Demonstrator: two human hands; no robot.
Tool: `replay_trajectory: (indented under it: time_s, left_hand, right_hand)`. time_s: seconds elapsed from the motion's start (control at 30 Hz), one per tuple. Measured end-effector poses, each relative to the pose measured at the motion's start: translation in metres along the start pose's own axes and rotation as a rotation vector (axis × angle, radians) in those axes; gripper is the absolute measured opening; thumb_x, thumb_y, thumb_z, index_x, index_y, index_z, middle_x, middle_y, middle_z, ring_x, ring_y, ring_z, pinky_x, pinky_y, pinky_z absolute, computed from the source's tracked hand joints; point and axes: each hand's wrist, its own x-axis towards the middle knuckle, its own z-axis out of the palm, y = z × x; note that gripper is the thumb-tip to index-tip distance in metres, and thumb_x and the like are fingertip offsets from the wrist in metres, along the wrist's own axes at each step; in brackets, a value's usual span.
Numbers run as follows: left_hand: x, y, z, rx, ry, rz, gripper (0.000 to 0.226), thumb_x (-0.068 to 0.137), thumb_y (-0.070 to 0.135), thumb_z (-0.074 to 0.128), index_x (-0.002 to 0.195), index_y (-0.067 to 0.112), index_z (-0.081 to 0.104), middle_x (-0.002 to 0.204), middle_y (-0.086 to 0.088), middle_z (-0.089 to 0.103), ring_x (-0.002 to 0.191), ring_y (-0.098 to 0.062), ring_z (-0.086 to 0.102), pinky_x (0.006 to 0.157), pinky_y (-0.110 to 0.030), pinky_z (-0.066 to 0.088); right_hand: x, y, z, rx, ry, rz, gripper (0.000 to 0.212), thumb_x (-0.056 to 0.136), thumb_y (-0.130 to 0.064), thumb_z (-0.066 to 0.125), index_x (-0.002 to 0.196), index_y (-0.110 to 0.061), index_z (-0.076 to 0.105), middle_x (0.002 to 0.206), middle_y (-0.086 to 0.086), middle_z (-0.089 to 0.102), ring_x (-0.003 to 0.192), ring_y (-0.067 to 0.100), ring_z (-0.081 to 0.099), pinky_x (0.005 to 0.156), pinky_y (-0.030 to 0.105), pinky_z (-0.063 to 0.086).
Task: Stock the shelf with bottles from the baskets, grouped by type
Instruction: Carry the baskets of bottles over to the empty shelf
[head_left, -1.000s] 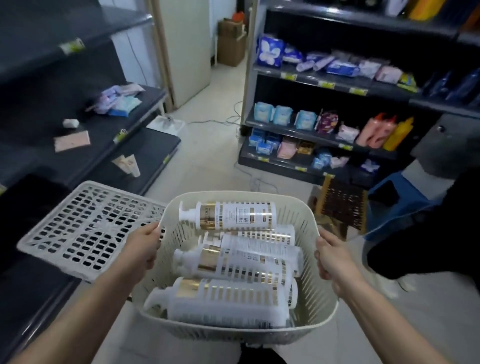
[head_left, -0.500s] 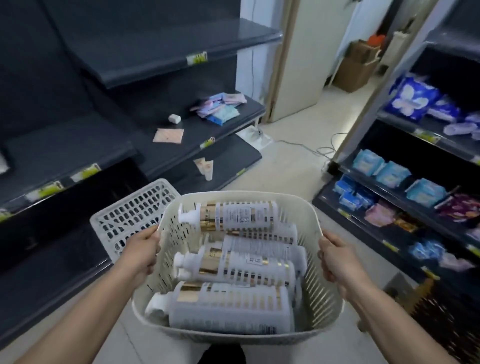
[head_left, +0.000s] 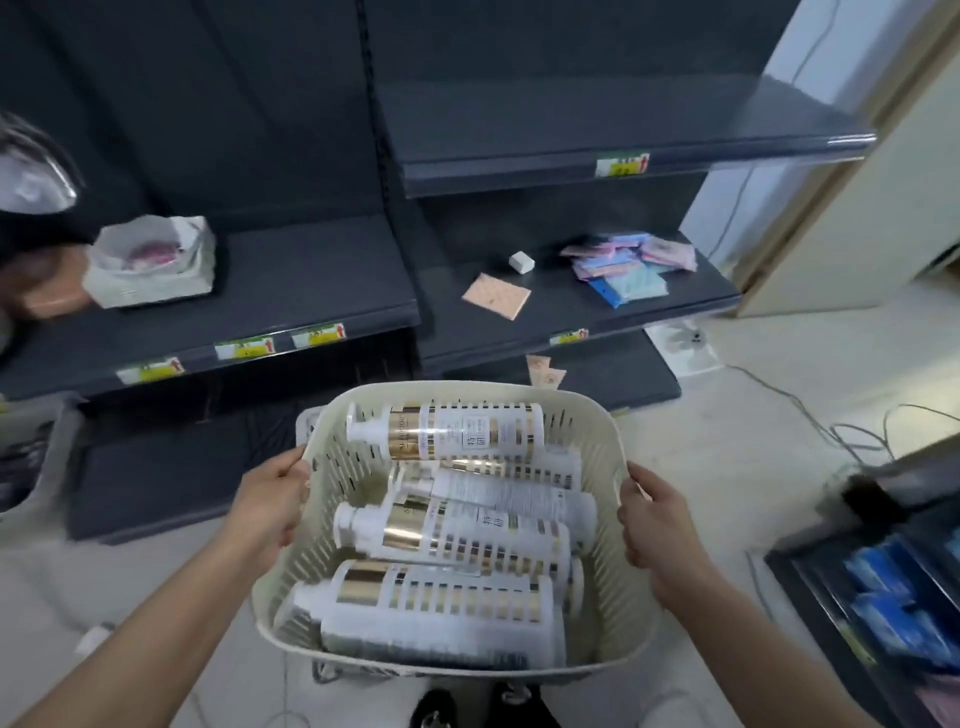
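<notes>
**A:** Hands?
**B:** I see both on the basket (head_left: 457, 387). The left hand (head_left: 270, 504) curls over its left rim and the right hand (head_left: 660, 525) over its right rim. They're well apart, basket between them, both clamped.

**A:** Basket build?
**B:** Cream plastic, a rounded rectangle. The walls are cut with rows of slots and the rim is smooth and rolled.

**A:** Load?
**B:** Bottles (head_left: 452, 535) inside it, lying on their sides with the pump heads toward its left wall. They're white cylinders with shiny gold bands, a gold tick pattern and white pumps. I count five. One is mostly buried under the far one, and I can't tell if more lie below.

**A:** Shelf?
**B:** The shelf (head_left: 311, 291) stands just beyond the basket's far rim. It's dark grey matte metal with flat boards, in two bays. There are five yellow-green tags (head_left: 244, 348) on the board edges.

**A:** Anything on it?
**B:** Beyond the basket to the left there's one crumpled white bag (head_left: 150, 265). Straight beyond it lies one flat pink square card (head_left: 496, 296) and one small white block (head_left: 521, 261). Beyond it to the right is one loose pile of pastel packets (head_left: 628, 265), too blurred for me to count.

**A:** Under the basket?
**B:** Pale smooth floor (head_left: 701, 467). A bit of white lattice shows at its near edge, and I can't tell what that is.
</notes>
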Motion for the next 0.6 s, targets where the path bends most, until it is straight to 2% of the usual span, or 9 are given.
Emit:
replay_trajectory:
  time_s: [0.13, 0.33, 0.5, 0.6]
  left_hand:
    - [0.014, 0.007, -0.003, -0.098, 0.116, -0.029, 0.030, 0.103, 0.019, 0.041, 0.119, 0.029, 0.064, 0.039, 0.011, 0.045, 0.041, -0.010, 0.021, 0.036, -0.016, 0.016]
    - [0.049, 0.018, -0.012, -0.196, 0.221, -0.085, 0.032, 0.104, 0.017, 0.038, 0.113, 0.031, 0.065, 0.039, 0.011, 0.046, 0.045, -0.012, 0.019, 0.036, -0.015, 0.015]
    - [0.085, 0.024, -0.021, -0.236, 0.286, -0.117, 0.030, 0.104, 0.017, 0.039, 0.112, 0.029, 0.065, 0.036, 0.012, 0.048, 0.035, -0.007, 0.021, 0.033, -0.012, 0.016]
    - [0.106, 0.029, -0.023, -0.252, 0.325, -0.127, 0.029, 0.103, 0.017, 0.041, 0.112, 0.032, 0.064, 0.037, 0.012, 0.050, 0.030, -0.005, 0.025, 0.032, -0.013, 0.017]
  right_hand:
    - [0.051, -0.030, 0.030, -0.062, -0.115, -0.023, 0.034, 0.105, -0.020, 0.035, 0.104, -0.024, 0.068, 0.037, -0.012, 0.041, 0.036, 0.008, 0.026, 0.037, 0.019, 0.021]
    - [0.106, -0.060, 0.081, -0.056, -0.259, -0.037, 0.032, 0.103, -0.021, 0.038, 0.102, -0.036, 0.066, 0.039, -0.012, 0.045, 0.043, 0.012, 0.025, 0.048, 0.025, 0.019]
    - [0.141, -0.073, 0.129, -0.097, -0.248, -0.046, 0.037, 0.104, -0.024, 0.038, 0.089, -0.040, 0.067, 0.042, -0.014, 0.047, 0.046, 0.011, 0.029, 0.047, 0.026, 0.022]
    - [0.158, -0.073, 0.152, -0.108, -0.248, -0.063, 0.031, 0.103, -0.024, 0.040, 0.096, -0.039, 0.067, 0.049, -0.014, 0.053, 0.047, 0.009, 0.035, 0.045, 0.026, 0.028]
